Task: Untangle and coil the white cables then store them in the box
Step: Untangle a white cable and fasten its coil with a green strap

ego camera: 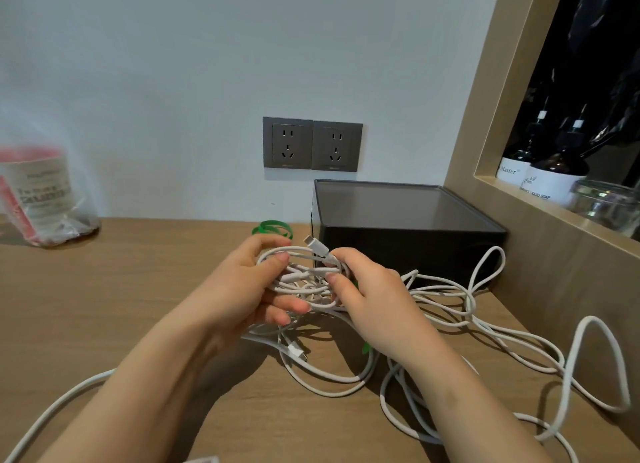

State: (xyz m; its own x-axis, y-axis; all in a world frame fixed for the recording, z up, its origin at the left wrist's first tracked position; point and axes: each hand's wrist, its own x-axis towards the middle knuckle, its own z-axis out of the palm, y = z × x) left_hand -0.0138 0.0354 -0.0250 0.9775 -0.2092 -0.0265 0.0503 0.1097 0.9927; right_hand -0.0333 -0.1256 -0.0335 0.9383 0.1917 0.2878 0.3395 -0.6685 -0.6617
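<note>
A knot of white cables (304,279) hangs just above the wooden desk (138,289), held between both hands. My left hand (242,289) grips the knot from the left, thumb over the top strands. My right hand (374,300) pinches it from the right, below a white USB plug (315,246) that sticks up. More loose white cable (485,327) trails in loops to the right and toward the near edge; another plug (297,352) lies on the desk under the hands. The dark box (408,234) stands behind, its lid on.
Green cable ties (273,228) lie behind my left hand by the box. A plastic bag with a cup (41,199) stands at the far left. Two wall sockets (311,144) are above the box. A wooden niche at right holds bottles (554,175) and a glass jar (606,203).
</note>
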